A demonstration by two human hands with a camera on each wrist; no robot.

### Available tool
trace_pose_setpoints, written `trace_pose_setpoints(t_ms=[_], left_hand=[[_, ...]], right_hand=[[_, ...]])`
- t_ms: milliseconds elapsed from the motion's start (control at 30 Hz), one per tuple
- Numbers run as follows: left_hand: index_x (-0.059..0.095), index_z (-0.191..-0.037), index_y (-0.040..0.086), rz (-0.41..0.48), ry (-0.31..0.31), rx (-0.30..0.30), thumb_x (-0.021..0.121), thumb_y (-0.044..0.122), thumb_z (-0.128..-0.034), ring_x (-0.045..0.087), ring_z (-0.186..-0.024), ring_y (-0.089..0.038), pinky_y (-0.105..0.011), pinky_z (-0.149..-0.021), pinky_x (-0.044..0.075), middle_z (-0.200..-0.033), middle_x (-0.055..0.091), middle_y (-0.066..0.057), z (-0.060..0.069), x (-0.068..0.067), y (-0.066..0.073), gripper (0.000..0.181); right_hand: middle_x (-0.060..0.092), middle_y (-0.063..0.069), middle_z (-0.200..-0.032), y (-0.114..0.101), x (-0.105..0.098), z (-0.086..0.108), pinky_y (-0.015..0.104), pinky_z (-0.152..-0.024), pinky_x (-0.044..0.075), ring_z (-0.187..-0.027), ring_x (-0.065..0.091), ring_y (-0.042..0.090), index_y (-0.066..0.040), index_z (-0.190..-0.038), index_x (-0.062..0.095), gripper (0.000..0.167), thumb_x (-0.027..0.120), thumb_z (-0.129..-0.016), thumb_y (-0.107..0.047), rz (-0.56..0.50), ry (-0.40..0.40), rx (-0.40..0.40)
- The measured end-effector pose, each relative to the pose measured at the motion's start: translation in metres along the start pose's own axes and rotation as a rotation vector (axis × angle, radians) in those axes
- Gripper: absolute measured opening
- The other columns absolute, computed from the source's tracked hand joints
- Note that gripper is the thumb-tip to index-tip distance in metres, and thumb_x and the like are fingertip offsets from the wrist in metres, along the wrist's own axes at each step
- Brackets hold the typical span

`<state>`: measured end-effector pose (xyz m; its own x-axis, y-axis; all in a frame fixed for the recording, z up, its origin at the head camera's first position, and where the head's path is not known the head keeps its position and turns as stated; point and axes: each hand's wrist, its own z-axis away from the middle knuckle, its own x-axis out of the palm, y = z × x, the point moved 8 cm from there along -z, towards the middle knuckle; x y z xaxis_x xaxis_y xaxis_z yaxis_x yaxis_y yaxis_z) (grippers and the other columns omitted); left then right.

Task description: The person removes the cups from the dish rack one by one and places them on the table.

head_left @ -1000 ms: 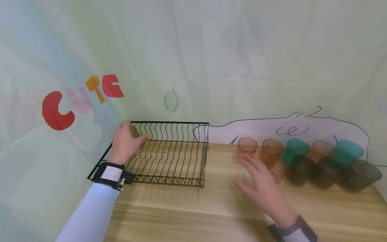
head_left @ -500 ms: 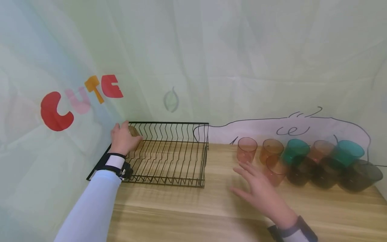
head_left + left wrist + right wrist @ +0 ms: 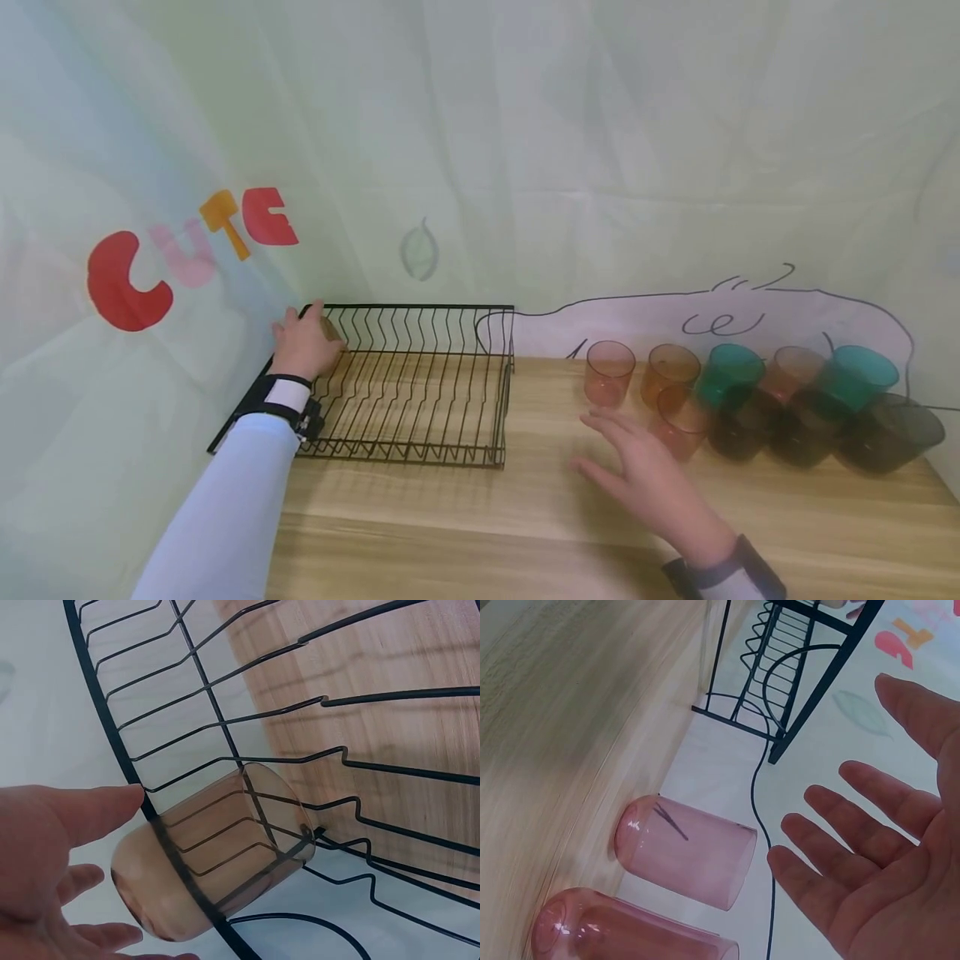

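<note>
A clear brown cup (image 3: 142, 881) sits in the back left corner of the black wire dish rack (image 3: 420, 307). Its rounded base faces my left hand (image 3: 302, 346), and the wires show through its wall. In the left wrist view the left fingers (image 3: 86, 881) are spread near that base, and the thumb reaches the rack's top rail. My right hand (image 3: 645, 475) hovers over the table with fingers extended and apart. Nearest to it stands an upright pink cup (image 3: 609, 379), which the right wrist view shows separate from the fingertips.
Right of the rack stand several more cups: amber (image 3: 671, 375), pink (image 3: 678, 425), green (image 3: 731, 371) and dark grey (image 3: 892, 437), grouped closely. A printed cloth (image 3: 600, 167) hangs behind and at the left, close to the rack. The wooden table (image 3: 450, 533) extends in front.
My left hand has shifted slightly left, its fingers spreading from the brown cup in the rack. The right hand has drawn back a little from the pink cup. The view has turned slightly.
</note>
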<state>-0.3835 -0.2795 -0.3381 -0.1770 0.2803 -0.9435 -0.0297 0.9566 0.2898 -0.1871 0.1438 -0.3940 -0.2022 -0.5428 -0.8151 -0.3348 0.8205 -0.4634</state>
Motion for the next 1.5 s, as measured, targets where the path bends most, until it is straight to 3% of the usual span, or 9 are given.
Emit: trace_pose_setpoints(t_ms=[167,433,633,800,933,1100,1333,1500], left_hand=[[0.025,-0.145,0.000,-0.018,-0.018,-0.018,0.062,0.020,-0.0875,0.023,-0.125,-0.063,-0.068,-0.100,0.030,-0.141,0.023,-0.041,-0.002,0.004,-0.001,0.071],[0.032,-0.142,0.000,-0.029,0.019,-0.036,0.064,0.017,-0.0851,0.031,-0.120,-0.061,-0.067,-0.095,0.037,-0.139,0.026,-0.040,0.001,0.004,-0.006,0.068],[0.041,-0.137,0.002,-0.018,0.084,-0.009,0.058,0.001,-0.0815,0.042,-0.105,-0.058,-0.067,-0.074,0.045,-0.124,0.041,-0.037,0.008,-0.004,-0.008,0.058],[0.049,-0.131,0.001,-0.052,0.123,0.061,0.063,0.002,-0.0780,0.049,-0.098,-0.055,-0.063,-0.071,0.046,-0.116,0.050,-0.035,0.011,-0.008,-0.001,0.055],[0.053,-0.128,0.001,-0.070,0.150,0.124,0.069,0.007,-0.0749,0.054,-0.095,-0.049,-0.058,-0.070,0.048,-0.116,0.054,-0.032,0.012,-0.011,0.015,0.056],[0.051,-0.130,0.003,0.021,0.150,0.175,0.074,0.015,-0.0767,0.052,-0.108,-0.044,-0.057,-0.078,0.049,-0.123,0.053,-0.027,0.021,-0.020,0.045,0.059],[0.049,-0.133,0.010,0.169,0.106,0.307,0.075,0.028,-0.0791,0.052,-0.111,-0.034,-0.051,-0.084,0.048,-0.124,0.055,-0.018,0.053,-0.028,0.099,0.063],[0.049,-0.134,0.012,0.255,0.110,0.398,0.075,0.031,-0.0786,0.053,-0.112,-0.029,-0.048,-0.090,0.047,-0.126,0.056,-0.014,0.078,-0.032,0.132,0.064]], right_hand=[[0.059,0.005,-0.129,-0.001,-0.003,-0.002,0.048,-0.101,0.044,-0.121,0.053,0.028,-0.014,-0.124,0.059,0.055,0.069,-0.081,-0.045,-0.009,0.021,0.001],[0.059,0.006,-0.129,-0.001,-0.005,-0.003,0.047,-0.101,0.045,-0.121,0.054,0.026,-0.013,-0.127,0.057,0.060,0.064,-0.082,-0.052,-0.005,0.027,-0.002],[0.058,0.007,-0.131,-0.001,-0.006,-0.003,0.047,-0.101,0.045,-0.121,0.054,0.027,-0.012,-0.129,0.055,0.060,0.067,-0.082,-0.047,-0.004,0.027,0.013],[0.056,0.010,-0.133,0.003,-0.008,-0.004,0.048,-0.100,0.045,-0.121,0.054,0.029,-0.009,-0.133,0.051,0.063,0.067,-0.083,-0.045,-0.008,0.039,0.035],[0.056,0.011,-0.132,0.004,-0.013,-0.004,0.048,-0.099,0.046,-0.120,0.055,0.029,-0.008,-0.133,0.050,0.063,0.068,-0.083,-0.042,-0.011,0.069,0.038],[0.056,0.010,-0.132,0.003,-0.018,-0.005,0.048,-0.099,0.046,-0.119,0.055,0.030,-0.008,-0.133,0.051,0.064,0.066,-0.084,-0.046,-0.020,0.090,0.044],[0.055,0.011,-0.134,0.005,-0.018,-0.003,0.050,-0.101,0.044,-0.122,0.052,0.031,-0.010,-0.133,0.051,0.068,0.057,-0.084,-0.057,-0.058,0.085,0.085],[0.056,0.010,-0.133,0.005,-0.018,-0.003,0.050,-0.101,0.044,-0.123,0.052,0.030,-0.011,-0.133,0.052,0.069,0.055,-0.084,-0.060,-0.068,0.092,0.086]])
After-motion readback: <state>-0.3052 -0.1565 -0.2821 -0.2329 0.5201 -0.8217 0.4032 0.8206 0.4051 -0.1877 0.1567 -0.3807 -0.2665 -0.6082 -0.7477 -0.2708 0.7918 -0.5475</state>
